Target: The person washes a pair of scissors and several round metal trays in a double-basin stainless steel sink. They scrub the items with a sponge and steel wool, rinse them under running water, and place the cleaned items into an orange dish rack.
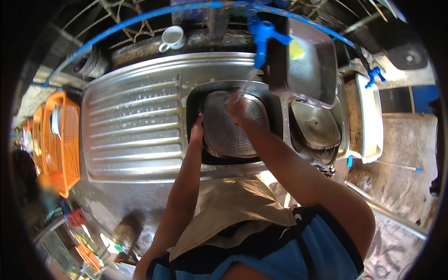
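A rounded-square metal pan or plate, marked with concentric rings and radial lines, sits in the sink basin. My left hand grips its left edge, thumb up along the side; the other fingers are hidden. Over the upper part of the metal is my right hand, blurred, under a thin stream of water. Whether it holds anything is unclear. The water falls from a blue plastic tap. A similar ringed metal piece lies in the right-hand basin.
A ribbed steel drainboard extends left, wet with drops. Beyond it stands an orange plastic basket holding white dishes. A large translucent tub overhangs the right basin. A white mug is on the back ledge; a white tray stands right.
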A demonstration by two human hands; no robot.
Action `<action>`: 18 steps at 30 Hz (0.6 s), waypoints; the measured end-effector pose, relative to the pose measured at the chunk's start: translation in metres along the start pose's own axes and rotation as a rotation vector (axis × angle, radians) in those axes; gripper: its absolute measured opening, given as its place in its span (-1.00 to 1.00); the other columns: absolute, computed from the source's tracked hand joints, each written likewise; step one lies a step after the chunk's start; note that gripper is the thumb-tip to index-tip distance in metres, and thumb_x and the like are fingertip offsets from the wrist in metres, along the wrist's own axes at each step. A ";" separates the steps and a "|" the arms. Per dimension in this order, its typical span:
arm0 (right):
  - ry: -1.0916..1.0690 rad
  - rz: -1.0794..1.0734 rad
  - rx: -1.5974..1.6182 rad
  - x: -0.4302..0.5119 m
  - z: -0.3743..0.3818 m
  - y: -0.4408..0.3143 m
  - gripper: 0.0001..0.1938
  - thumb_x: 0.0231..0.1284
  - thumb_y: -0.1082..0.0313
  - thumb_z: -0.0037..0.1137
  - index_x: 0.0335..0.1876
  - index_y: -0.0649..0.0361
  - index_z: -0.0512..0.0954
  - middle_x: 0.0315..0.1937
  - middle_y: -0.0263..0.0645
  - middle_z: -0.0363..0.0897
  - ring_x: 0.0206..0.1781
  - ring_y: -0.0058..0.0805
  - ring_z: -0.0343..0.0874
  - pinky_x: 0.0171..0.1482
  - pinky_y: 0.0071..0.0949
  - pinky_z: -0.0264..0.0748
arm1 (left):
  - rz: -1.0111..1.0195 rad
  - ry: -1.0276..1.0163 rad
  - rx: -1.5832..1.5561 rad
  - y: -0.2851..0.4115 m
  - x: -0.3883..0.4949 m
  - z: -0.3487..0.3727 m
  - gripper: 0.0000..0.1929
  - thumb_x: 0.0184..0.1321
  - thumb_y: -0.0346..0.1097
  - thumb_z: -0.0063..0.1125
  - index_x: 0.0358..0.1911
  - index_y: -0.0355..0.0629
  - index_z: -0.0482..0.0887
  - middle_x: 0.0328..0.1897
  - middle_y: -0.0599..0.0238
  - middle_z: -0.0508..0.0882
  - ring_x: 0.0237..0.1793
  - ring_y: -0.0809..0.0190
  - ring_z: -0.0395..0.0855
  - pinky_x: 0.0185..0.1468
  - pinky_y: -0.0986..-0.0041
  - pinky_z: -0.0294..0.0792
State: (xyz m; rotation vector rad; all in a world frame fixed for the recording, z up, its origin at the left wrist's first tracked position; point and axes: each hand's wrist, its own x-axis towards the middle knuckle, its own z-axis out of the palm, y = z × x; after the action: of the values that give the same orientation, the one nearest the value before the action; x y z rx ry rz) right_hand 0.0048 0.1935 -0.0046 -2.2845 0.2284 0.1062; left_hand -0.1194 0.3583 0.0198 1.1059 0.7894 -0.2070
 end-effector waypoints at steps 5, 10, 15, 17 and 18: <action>-0.401 -0.602 -0.295 -0.081 -0.008 -0.079 -0.74 0.08 0.37 0.22 -0.15 0.35 0.54 0.05 0.15 0.52 0.24 0.07 0.43 0.21 -0.03 0.41 | 0.029 -0.010 -0.104 0.017 -0.013 -0.003 -0.21 0.34 0.31 0.04 0.34 -0.31 0.47 0.28 0.19 0.59 0.22 0.15 0.51 0.35 0.32 0.27; -0.557 -0.075 0.640 -0.079 -0.094 -0.051 -0.68 0.33 0.28 0.14 0.07 0.31 0.54 0.16 -0.06 0.54 0.23 -0.13 0.53 0.27 -0.17 0.44 | -0.019 0.024 0.177 0.027 -0.021 0.010 -0.15 0.30 0.38 0.02 0.34 -0.31 0.47 0.28 0.04 0.59 0.24 0.07 0.53 0.32 0.26 0.31; -0.473 -0.287 0.981 -0.012 -0.167 -0.056 -0.61 0.37 0.40 0.08 0.27 0.24 0.45 0.14 -0.22 0.57 0.16 -0.30 0.60 0.15 -0.27 0.57 | -0.060 0.090 0.187 -0.008 0.012 -0.017 -0.11 0.25 0.41 0.05 0.33 -0.32 0.48 0.28 0.01 0.59 0.25 0.04 0.53 0.32 0.24 0.31; -0.310 -0.354 0.953 0.002 -0.230 -0.116 -0.67 0.35 0.48 0.05 0.20 0.23 0.51 0.01 -0.20 0.63 -0.03 -0.36 0.65 -0.02 -0.34 0.63 | -0.116 0.140 0.135 -0.005 0.023 -0.024 -0.10 0.23 0.42 0.06 0.33 -0.33 0.48 0.28 0.00 0.59 0.25 0.03 0.53 0.32 0.24 0.31; -0.207 -0.381 0.920 0.011 -0.263 -0.151 -0.73 0.35 0.52 0.02 0.11 0.25 0.57 -0.10 -0.18 0.68 -0.19 -0.41 0.69 -0.15 -0.40 0.66 | -0.086 0.122 0.091 0.000 0.029 -0.026 -0.09 0.23 0.43 0.06 0.34 -0.32 0.47 0.29 -0.01 0.58 0.26 0.02 0.52 0.32 0.23 0.31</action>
State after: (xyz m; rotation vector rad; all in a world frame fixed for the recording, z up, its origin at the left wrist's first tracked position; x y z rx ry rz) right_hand 0.0458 0.0923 0.2786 -1.3522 -0.2342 0.0259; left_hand -0.1112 0.3871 -0.0046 1.1794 0.9446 -0.2511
